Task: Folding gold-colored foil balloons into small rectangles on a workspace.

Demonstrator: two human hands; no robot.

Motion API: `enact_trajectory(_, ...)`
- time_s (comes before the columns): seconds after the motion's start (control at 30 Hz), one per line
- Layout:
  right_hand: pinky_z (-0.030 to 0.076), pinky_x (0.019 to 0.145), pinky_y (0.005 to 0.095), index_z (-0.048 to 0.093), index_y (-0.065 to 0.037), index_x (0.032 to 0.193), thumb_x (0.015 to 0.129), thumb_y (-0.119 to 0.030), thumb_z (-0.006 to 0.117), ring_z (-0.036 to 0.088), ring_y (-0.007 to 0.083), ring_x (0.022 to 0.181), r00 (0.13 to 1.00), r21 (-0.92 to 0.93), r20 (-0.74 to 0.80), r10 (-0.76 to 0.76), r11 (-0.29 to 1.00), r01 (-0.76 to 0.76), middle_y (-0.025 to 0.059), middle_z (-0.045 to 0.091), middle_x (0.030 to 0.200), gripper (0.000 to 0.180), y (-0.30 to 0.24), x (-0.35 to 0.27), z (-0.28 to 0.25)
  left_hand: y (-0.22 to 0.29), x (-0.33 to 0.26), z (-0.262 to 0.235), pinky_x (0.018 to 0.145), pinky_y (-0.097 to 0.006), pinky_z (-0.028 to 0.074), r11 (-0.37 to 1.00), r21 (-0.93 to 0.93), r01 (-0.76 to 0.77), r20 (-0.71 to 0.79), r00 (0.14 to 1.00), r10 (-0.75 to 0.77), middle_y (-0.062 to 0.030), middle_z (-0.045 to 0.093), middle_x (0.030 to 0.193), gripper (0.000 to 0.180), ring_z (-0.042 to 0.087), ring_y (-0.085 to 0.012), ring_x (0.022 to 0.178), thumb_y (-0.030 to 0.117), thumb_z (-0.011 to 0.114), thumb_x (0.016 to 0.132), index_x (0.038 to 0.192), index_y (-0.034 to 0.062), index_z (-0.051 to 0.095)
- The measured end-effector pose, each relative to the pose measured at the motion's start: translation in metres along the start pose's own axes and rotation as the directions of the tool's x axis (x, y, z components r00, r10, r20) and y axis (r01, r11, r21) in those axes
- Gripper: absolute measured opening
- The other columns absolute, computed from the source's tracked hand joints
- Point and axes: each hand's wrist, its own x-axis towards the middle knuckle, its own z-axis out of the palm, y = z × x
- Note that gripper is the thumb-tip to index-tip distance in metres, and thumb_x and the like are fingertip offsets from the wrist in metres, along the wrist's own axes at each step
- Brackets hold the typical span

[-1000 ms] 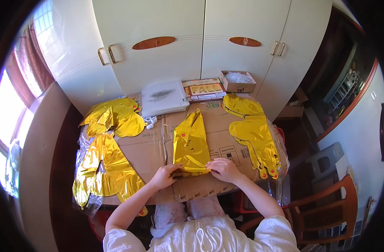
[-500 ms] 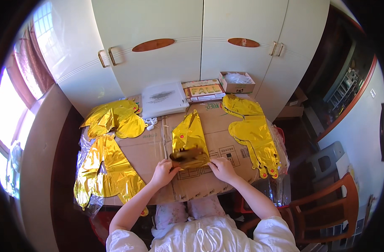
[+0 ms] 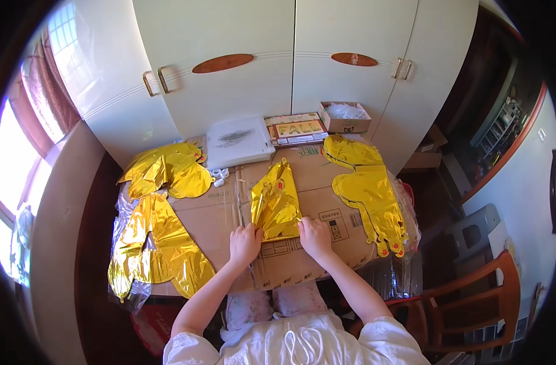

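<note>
A gold foil balloon (image 3: 276, 204), flat and folded into a tapering shape, lies at the middle of the cardboard with its narrow end pointing away from me. My left hand (image 3: 245, 244) is closed on its near left corner. At the near right corner my right hand (image 3: 315, 237) pinches the foil, fingers bent inward. Between the two hands the near edge runs fairly straight, and a small red mark shows on the upper part. The corners themselves are hidden under my fingers.
More flat gold foil balloons lie at the far left (image 3: 168, 170), near left (image 3: 153, 249) and right (image 3: 369, 194). Along the back sit a stack of clear plastic bags (image 3: 238, 143), a printed packet (image 3: 296, 129) and a small box (image 3: 345, 118). Cardboard (image 3: 229, 213) covers the table.
The dark, blurred near part of the balloon now lies flatter and bright gold. My hands have turned from gripping its sides to pressing knuckles-up at the corners; the right moved slightly left.
</note>
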Motion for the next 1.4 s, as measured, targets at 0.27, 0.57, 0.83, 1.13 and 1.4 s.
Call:
enact_trajectory(0.27, 0.045, 0.055, 0.0411, 0.05, -0.007, 0.074, 0.089, -0.015, 0.055, 0.059, 0.0267, 0.056, 0.999, -0.129, 0.038, -0.038, 0.991, 0.042, 0.0098, 0.058, 0.06, 0.017, -0.007, 0.003, 0.0, 0.005, 0.001, 0.006, 0.057, -0.042, 0.043, 0.981, 0.185, -0.065, -0.089, 0.993, 0.083, -0.009, 0.057, 0.053, 0.022, 0.059, -0.0278, 0.057, 0.022, 0.062, 0.083, 0.071, 0.0072, 0.051)
enact_trajectory(0.57, 0.048, 0.049, 0.039, 0.049, -0.005, 0.072, 0.078, -0.003, 0.053, 0.06, 0.0255, 0.049, 0.997, -0.227, 0.062, -0.053, 0.972, 0.066, 0.0104, 0.056, 0.053, 0.007, -0.007, 0.004, 0.004, 0.009, 0.01, 0.004, 0.043, -0.036, 0.049, 0.969, 0.211, 0.125, -0.042, 0.992, -0.118, -0.0107, 0.059, 0.05, 0.043, 0.062, -0.0264, 0.046, 0.043, 0.066, 0.081, 0.087, 0.0044, 0.05)
enact_trajectory(0.83, 0.048, 0.051, 0.0365, 0.05, -0.005, 0.074, 0.079, -0.004, 0.054, 0.06, 0.0241, 0.051, 0.995, -0.313, 0.061, -0.083, 0.945, 0.098, 0.0086, 0.056, 0.053, 0.006, -0.007, 0.001, 0.008, 0.023, 0.013, -0.014, 0.056, -0.039, 0.052, 0.96, 0.179, 0.216, 0.068, 0.971, -0.231, -0.0186, 0.065, 0.083, 0.048, 0.067, -0.0297, 0.071, 0.045, 0.063, 0.083, 0.1, 0.001, 0.05)
enact_trajectory(1.13, 0.048, 0.053, 0.0402, 0.048, -0.005, 0.075, 0.08, -0.004, 0.051, 0.06, 0.0283, 0.052, 0.996, -0.254, 0.048, -0.08, 0.963, 0.09, 0.0123, 0.056, 0.054, 0.006, -0.008, 0.0, 0.007, 0.051, -0.011, -0.012, 0.111, -0.05, 0.025, 0.909, 0.113, -0.401, 0.162, 0.91, 0.382, -0.0222, 0.043, 0.14, 0.071, 0.035, -0.0355, 0.135, 0.05, 0.057, 0.085, 0.132, -0.0034, 0.046)
enact_trajectory(1.4, 0.048, 0.053, 0.0397, 0.047, -0.005, 0.074, 0.079, -0.004, 0.052, 0.06, 0.0276, 0.052, 0.994, -0.273, 0.067, -0.091, 0.956, 0.106, 0.0118, 0.056, 0.055, 0.007, -0.006, 0.001, 0.009, 0.034, -0.007, 0.002, 0.112, -0.053, 0.021, 0.919, 0.146, -0.366, 0.237, 0.915, 0.327, -0.023, 0.038, 0.143, 0.08, 0.032, -0.0391, 0.136, 0.064, 0.046, 0.085, 0.139, 0.0056, 0.042)
